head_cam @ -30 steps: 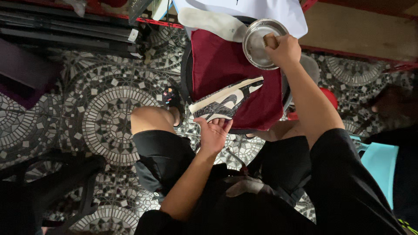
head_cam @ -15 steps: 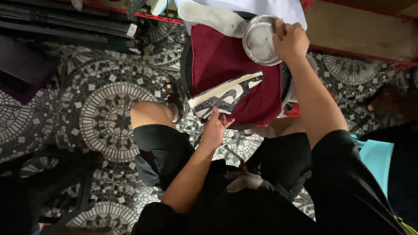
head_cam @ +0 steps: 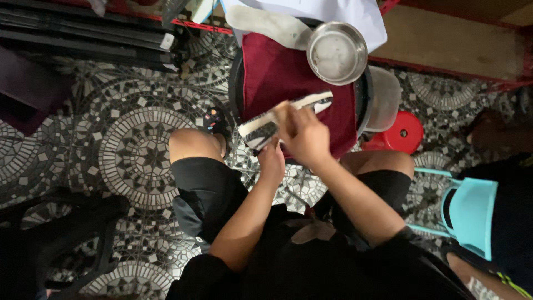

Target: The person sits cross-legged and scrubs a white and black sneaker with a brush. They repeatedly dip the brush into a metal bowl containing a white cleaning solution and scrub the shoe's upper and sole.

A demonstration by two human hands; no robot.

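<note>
Sneaker (head_cam: 261, 129) gripped by both hands.

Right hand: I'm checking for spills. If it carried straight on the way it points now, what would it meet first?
The right hand lies over the sneaker, pointing up-frame; beyond it comes the maroon cloth, then probably the metal bowl, though depth is unclear.

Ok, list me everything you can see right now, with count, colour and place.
sneaker: 1, white and black, held over the red cloth
cloth: 1, dark red, on the round black stand
metal bowl: 1, silver, top right of the cloth
insole: 1, off-white, above the cloth
stool: 1, red, right of the stand
chair: 1, turquoise, far right
floor: mosaic, black and white
left hand: under the sneaker's heel end
right hand: on the sneaker's middle
</note>
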